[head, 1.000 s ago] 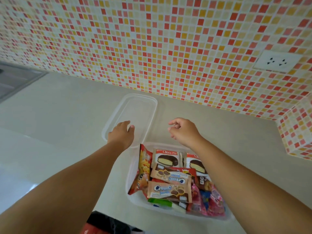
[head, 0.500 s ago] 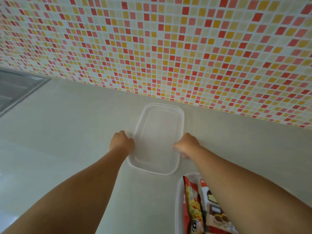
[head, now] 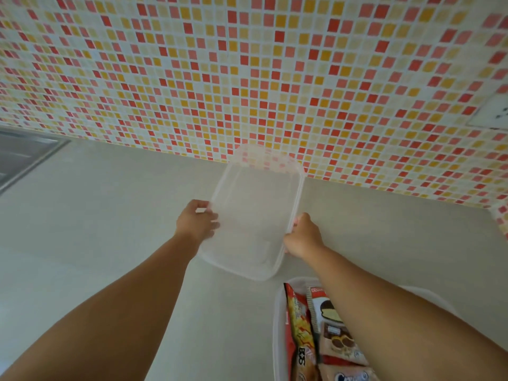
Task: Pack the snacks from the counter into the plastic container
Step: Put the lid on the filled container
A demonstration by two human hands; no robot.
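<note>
A clear plastic lid [head: 254, 213] is held above the pale counter, its far end tilted up against the tiled wall. My left hand [head: 196, 221] grips its left long edge and my right hand [head: 303, 235] grips its right long edge. Below my right forearm sits the clear plastic container [head: 277, 325], filled with snack packets: an orange-red chip bag [head: 298, 331] standing at its left side, a chocolate pie pack [head: 324, 309] and cookie packs [head: 341, 345]. The container's right part is hidden by my arm.
The counter [head: 123, 229] runs back to a mosaic tile wall [head: 247, 78]. A steel sink edge [head: 24, 155] lies at the far left. A white wall socket [head: 492, 114] sits at the right edge.
Both hands closed on the lid's long edges and lifted it off the counter, tilting its far end up. The view shifted so the container sits lower right.
</note>
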